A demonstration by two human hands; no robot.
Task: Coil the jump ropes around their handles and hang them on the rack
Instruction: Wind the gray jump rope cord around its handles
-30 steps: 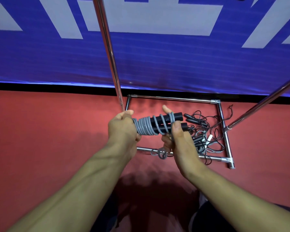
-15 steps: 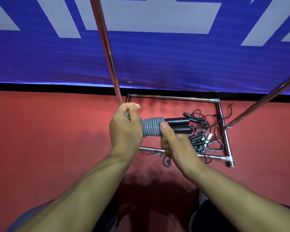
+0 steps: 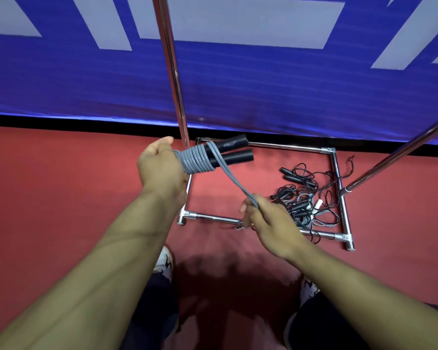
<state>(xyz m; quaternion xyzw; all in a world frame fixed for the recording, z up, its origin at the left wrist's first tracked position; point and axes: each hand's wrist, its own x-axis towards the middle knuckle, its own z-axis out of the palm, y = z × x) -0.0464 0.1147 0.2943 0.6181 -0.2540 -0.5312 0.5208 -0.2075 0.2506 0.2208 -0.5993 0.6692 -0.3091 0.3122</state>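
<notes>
1. The left hand (image 3: 162, 170), left of centre in the frame, has its grip curled round one end of the two black handles (image 3: 232, 154), holding them together so the grey rope (image 3: 196, 160) can wind on tight.
2. The right hand (image 3: 266, 218), lower and right of centre, pinches the free strand and keeps it taut, likely for another turn.
3. The coil sits just right of the left grip; handle ends jut toward the upper right.
4. More ropes (image 3: 304, 198) lie tangled on the floor inside the rack base (image 3: 338, 173), at the right.
</notes>
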